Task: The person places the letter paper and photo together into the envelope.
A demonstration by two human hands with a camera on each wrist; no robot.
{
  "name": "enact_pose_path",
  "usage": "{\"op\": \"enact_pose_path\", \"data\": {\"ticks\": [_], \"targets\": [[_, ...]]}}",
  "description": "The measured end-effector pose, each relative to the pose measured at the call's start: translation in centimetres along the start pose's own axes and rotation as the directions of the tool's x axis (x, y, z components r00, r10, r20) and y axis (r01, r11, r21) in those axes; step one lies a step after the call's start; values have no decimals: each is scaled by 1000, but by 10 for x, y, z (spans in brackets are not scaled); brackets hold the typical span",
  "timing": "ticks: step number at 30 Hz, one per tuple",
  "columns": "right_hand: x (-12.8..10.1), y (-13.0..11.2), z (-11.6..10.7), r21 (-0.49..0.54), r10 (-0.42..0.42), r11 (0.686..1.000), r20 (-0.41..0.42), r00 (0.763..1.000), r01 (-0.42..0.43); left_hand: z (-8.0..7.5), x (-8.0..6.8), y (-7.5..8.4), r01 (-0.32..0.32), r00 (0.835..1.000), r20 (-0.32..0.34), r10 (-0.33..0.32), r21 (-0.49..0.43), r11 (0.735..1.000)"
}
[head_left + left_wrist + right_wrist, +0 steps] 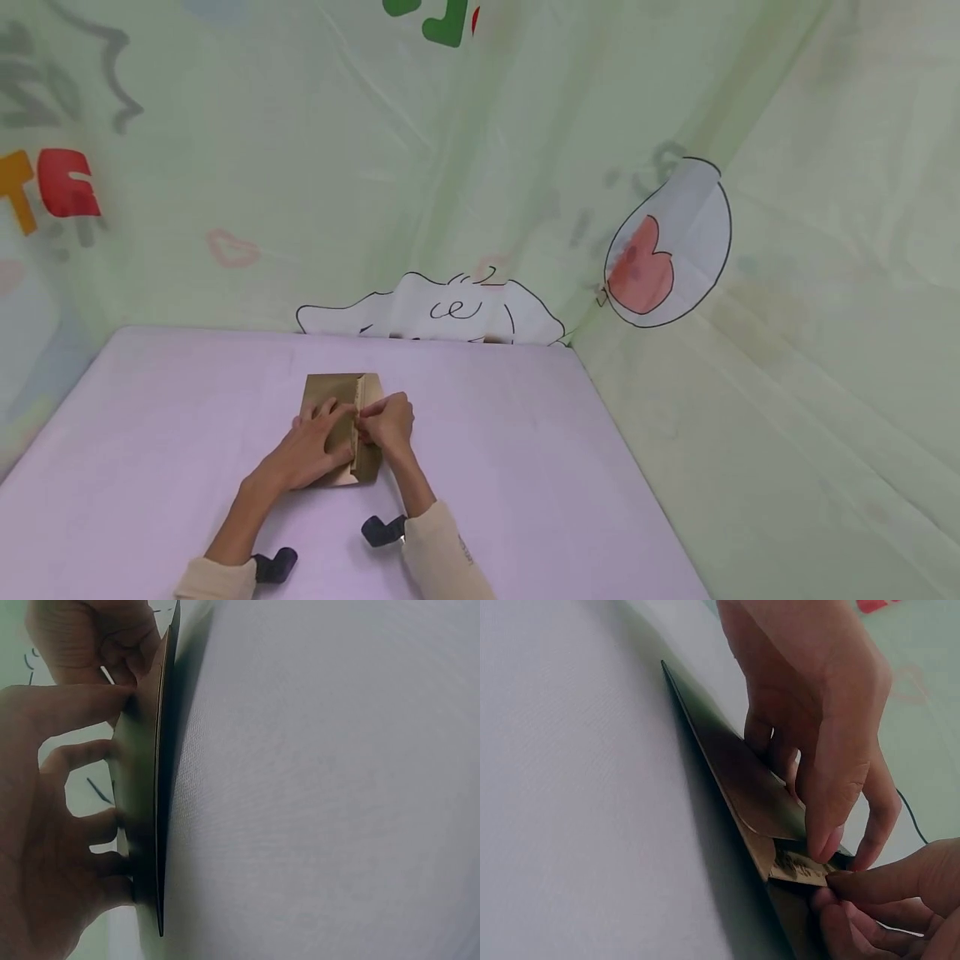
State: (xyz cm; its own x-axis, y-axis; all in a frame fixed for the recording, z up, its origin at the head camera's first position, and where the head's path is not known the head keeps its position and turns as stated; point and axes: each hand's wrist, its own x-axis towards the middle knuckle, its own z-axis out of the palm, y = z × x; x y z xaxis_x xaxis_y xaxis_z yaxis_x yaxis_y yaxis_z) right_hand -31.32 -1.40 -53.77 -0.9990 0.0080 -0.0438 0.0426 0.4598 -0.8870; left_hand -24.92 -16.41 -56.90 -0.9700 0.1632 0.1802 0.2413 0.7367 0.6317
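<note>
A flat brown envelope (333, 392) lies on the lilac table (525, 467). My left hand (311, 450) rests on it with its fingers stretched out, pressing it down. My right hand (386, 421) curls at the raised flap along the envelope's right side and pinches it. From the right wrist, the right hand (817, 712) holds the flap of the envelope (742, 780) up, and a printed slip (802, 866) shows in the mouth, touched by the left hand's fingers (900, 900). The left wrist view sees the envelope (146, 787) edge-on between the left hand (45, 825) and the right hand (97, 637).
A pale green sheet with cartoon prints (465, 308) hangs behind the table and along its right side. The table's right edge (637, 467) runs diagonally. Black wrist mounts (273, 567) (382, 529) sit by my sleeves.
</note>
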Motion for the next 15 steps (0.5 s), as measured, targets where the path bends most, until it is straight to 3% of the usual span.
{"op": "enact_pose_path", "data": {"ticks": [3, 8, 11, 13, 15], "targets": [[2, 7, -2, 8, -25, 1000, 29, 999, 24, 2, 0, 1, 7, 1000, 6, -7, 23, 1000], [33, 41, -1, -53, -133, 990, -4, 991, 133, 0, 3, 1, 2, 1000, -13, 0, 187, 982], [37, 37, -17, -122, -145, 983, -40, 989, 139, -3, 4, -1, -8, 999, -29, 16, 250, 968], [44, 46, -28, -156, -186, 972, -73, 980, 173, -6, 3, 0, -12, 999, -27, 20, 256, 967], [40, 39, -45, -190, -180, 969, -99, 979, 159, -10, 2, 0, -12, 1000, -24, 19, 246, 969]]}}
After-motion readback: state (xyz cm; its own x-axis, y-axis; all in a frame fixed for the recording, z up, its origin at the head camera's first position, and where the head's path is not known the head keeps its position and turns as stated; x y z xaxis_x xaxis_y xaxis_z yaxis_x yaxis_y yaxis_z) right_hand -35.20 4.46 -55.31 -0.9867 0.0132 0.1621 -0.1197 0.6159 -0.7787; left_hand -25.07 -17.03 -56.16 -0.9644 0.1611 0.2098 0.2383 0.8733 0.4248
